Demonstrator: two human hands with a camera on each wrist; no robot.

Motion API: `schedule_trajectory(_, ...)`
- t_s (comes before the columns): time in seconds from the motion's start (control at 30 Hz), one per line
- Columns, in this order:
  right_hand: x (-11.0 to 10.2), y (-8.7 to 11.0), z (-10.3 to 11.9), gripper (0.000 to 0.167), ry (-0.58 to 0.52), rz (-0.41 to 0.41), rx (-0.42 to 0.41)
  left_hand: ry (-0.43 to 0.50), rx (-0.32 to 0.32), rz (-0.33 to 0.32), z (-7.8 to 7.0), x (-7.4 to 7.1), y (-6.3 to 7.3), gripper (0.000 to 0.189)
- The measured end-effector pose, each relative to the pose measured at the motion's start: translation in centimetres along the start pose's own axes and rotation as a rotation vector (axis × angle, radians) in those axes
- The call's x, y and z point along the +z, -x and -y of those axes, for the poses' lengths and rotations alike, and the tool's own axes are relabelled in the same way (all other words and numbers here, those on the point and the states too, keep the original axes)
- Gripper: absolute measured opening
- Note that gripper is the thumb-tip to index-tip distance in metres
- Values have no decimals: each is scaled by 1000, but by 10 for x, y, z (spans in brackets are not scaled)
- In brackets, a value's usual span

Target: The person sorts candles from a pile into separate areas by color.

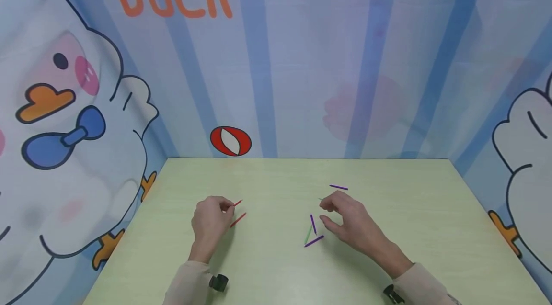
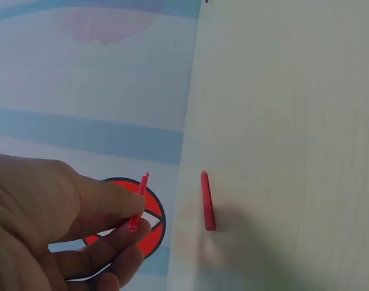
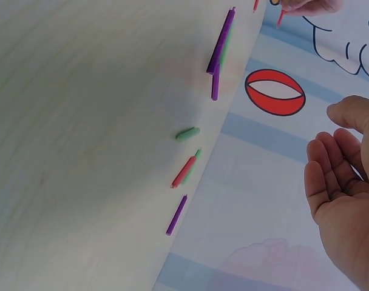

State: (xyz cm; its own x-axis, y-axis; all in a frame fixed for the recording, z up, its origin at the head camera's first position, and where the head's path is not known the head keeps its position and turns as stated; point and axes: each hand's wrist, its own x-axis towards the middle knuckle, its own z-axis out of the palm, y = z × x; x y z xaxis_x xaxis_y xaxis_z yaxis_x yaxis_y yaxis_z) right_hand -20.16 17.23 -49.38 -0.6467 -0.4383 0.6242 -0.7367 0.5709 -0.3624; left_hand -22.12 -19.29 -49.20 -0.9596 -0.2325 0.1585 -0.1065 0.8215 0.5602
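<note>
My left hand (image 1: 210, 221) pinches a thin red candle (image 2: 139, 203) between thumb and fingertips, raised over the table's left side. Another red candle (image 2: 208, 203) lies on the table close by. My right hand (image 1: 355, 221) hovers on the right with fingers loosely bent and thumb apart, holding nothing. Just left of it, two purple candles (image 1: 314, 242) and a green candle (image 1: 308, 235) lie in a rough triangle. In the right wrist view, a short green piece (image 3: 187, 133), a red candle (image 3: 183, 172) and a green candle (image 3: 198, 154) lie together; the right hand mostly hides them in the head view.
A single purple candle (image 1: 338, 187) lies toward the back of the pale table (image 1: 276, 276), beyond the right hand. Behind the table hangs a blue striped cloth (image 1: 293, 56) printed with ducks and a red ball. Each wrist wears a small black device.
</note>
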Motion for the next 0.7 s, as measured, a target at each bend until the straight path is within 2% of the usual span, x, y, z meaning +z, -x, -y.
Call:
schedule_trajectory(0.27, -1, 1, -1, 33, -17, 9, 17, -28, -36, 56, 13, 3, 0, 11)
schedule_trajectory(0.47, -1, 2, -1, 32, -16, 12, 31, -43, -40, 103, 16, 3, 1, 10)
schedule_trajectory(0.7, -1, 2, -3, 31, -1, 8, 38, -39, -30, 116, 19, 5, 2, 11)
